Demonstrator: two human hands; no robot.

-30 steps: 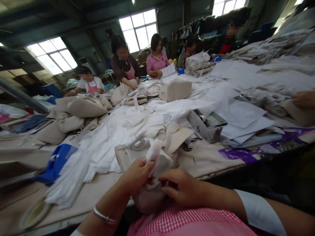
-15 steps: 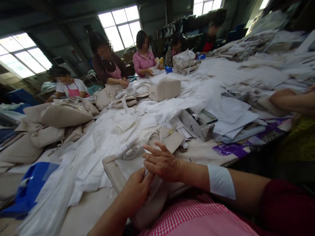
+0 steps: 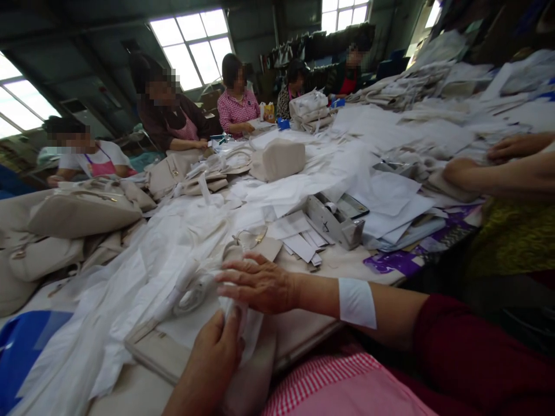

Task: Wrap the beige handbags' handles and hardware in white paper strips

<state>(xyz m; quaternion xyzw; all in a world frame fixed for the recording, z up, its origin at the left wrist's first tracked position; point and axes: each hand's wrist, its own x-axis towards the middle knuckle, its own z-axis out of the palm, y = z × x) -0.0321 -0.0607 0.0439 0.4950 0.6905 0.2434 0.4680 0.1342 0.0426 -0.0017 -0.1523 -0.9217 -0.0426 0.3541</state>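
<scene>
At the front edge of the table, a beige handbag lies with white wrapping sheet about it. My left hand is closed on the white sheet, thumb on top. Just beyond it, my right hand lies across the top of the sheet, fingers stretched out and slightly apart. Its palm side is hidden. A coil of white-wrapped strap rests on the bag left of my fingers. Behind my right hand is a beige flap with a gold-coloured clasp.
An open grey box stands beyond my right forearm, near several white paper strips. Beige handbags pile up at left, above a blue plastic piece. A co-worker's arms reach in from the right; several people work across the table.
The view has swung a little to the right, so the scene sits further left. My right fingers have flattened over the sheet; my left hand keeps its grip.
</scene>
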